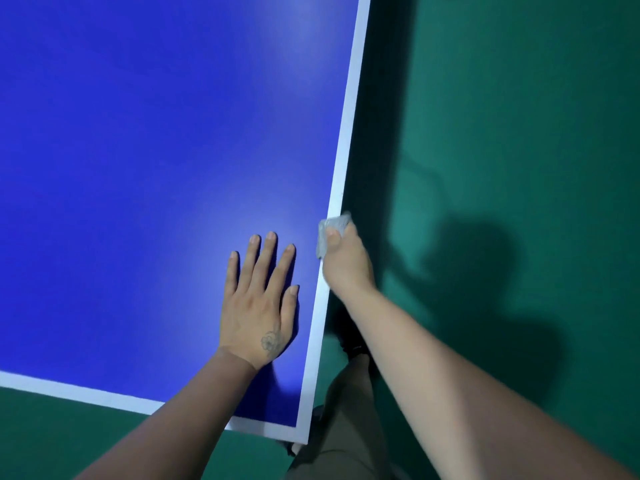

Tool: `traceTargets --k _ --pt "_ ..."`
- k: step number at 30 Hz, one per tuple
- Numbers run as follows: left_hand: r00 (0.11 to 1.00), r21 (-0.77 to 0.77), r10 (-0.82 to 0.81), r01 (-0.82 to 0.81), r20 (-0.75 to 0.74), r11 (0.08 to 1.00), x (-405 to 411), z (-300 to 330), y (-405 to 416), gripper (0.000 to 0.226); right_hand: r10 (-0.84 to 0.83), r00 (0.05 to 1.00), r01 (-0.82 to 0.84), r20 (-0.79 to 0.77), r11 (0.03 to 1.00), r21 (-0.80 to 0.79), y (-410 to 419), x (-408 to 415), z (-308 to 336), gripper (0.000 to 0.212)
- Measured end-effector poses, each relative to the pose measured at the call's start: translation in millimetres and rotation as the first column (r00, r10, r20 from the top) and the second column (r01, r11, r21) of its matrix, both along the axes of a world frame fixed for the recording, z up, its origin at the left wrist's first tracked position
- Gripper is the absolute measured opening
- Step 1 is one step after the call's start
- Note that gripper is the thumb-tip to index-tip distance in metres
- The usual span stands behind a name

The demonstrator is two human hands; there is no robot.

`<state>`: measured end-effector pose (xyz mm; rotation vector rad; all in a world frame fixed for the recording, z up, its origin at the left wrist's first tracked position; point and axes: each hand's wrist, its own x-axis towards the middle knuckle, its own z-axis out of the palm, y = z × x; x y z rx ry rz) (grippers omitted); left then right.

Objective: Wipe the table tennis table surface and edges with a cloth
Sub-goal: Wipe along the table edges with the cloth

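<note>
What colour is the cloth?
Grey, seen in the head view: the cloth in the right hand.

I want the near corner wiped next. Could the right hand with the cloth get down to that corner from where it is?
Probably yes. The right hand holds the cloth on the white side edge, and that edge runs bare down to the near corner. The left hand lies flat on the blue, off the edge.

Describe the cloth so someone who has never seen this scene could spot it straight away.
Start from the blue table and follow its white right edge down toward the near corner. The right hand grips the cloth there, against that edge. It is the only small, crumpled pale grey thing; the left hand lies flat, holding nothing.
</note>
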<state>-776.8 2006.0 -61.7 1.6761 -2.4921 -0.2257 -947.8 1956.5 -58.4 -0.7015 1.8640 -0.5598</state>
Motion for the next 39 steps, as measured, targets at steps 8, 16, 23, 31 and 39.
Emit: traceTargets --k 8,16,23,31,39 --pt "0.989 -0.079 0.028 -0.040 -0.144 0.996 -53.3 15.7 -113.4 0.043 -0.024 1.000 0.024 -0.014 0.999 0.021 13.4 9.7 8.0 0.056" --pt "1.000 0.024 0.007 -0.007 0.006 1.000 -95.7 3.4 -216.3 0.058 -0.076 0.997 0.076 -0.003 0.996 0.038 -123.5 -35.9 -15.8 0.038" --pt "0.998 0.017 0.054 -0.054 0.026 0.998 -95.9 2.5 -214.4 0.057 0.001 1.000 -0.001 0.006 0.998 0.066 -80.4 -31.0 -8.1 0.034" --pt "0.999 0.014 0.048 -0.048 0.019 0.999 -92.8 -0.5 -216.1 0.056 -0.112 0.994 0.109 0.014 0.982 0.152 -58.8 -10.8 9.7 0.049" --pt "0.999 0.015 0.054 -0.054 -0.009 0.998 -90.8 -1.7 -217.6 0.055 -0.178 0.983 0.176 0.052 0.983 0.043 -174.2 -52.6 21.0 0.020"
